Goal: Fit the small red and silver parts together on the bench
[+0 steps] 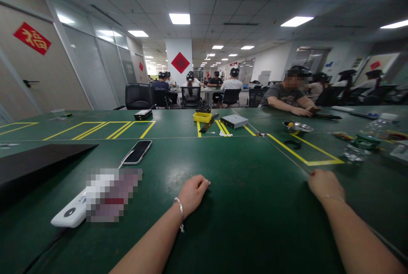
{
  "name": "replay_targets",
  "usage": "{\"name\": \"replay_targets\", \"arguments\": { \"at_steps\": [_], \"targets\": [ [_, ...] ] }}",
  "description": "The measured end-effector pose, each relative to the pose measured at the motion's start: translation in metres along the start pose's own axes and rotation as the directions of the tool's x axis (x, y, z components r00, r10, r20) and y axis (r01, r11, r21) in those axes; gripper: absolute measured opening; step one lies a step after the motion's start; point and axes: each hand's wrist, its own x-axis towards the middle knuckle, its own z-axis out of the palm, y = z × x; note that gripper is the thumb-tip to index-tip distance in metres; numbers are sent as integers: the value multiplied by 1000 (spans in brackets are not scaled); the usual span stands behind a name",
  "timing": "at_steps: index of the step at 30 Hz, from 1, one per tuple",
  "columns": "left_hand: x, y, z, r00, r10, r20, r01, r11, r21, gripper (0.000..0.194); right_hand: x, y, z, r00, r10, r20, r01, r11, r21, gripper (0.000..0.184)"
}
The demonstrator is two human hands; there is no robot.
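Note:
My left hand [194, 194] rests on the green table [251, 223], a bracelet at its wrist. Its fingers are curled together, and a tiny pale spot shows at the thumb tip, too small to name. Farther right, my right hand [327, 185] lies closed on the tabletop near a seam. Its fingers fold under and away from view, so what they hold, if anything, is hidden. Left of my left hand are a phone [137, 153] with a white cable and a white device [68, 211], partly covered by a blurred patch.
A dark sloped panel [38, 159] occupies the left. Beyond the yellow tape stand a yellow tray [202, 117], a grey box [234, 121] and a metal bowl [302, 127]. A water bottle [366, 140] stands at right. A person sits across the table, handling something dark.

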Motion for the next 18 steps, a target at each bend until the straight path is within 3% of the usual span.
{"name": "replay_targets", "arguments": {
  "at_steps": [6, 9, 12, 18],
  "targets": [
    [-1, 2, -1, 1000, 20, -15, -21, 999, -47, 26, -19, -73, 4, 976, -152, 154, 105, 955, 277, 21],
    [-2, 2, -2, 1000, -4, 1, 4, 997, -72, 26, -41, -111, 3, 905, -304, 298, 102, 835, 541, 24],
    [-2, 2, -2, 1000, -21, 10, 22, 996, -87, 23, -69, -146, 0, 817, -450, 360, 47, 676, 736, 20],
    [0, 0, 2, 1000, 11, -13, -13, 987, -161, 13, -110, -188, 3, 699, -569, 434, -140, 486, 863, 16]
  ]
}}
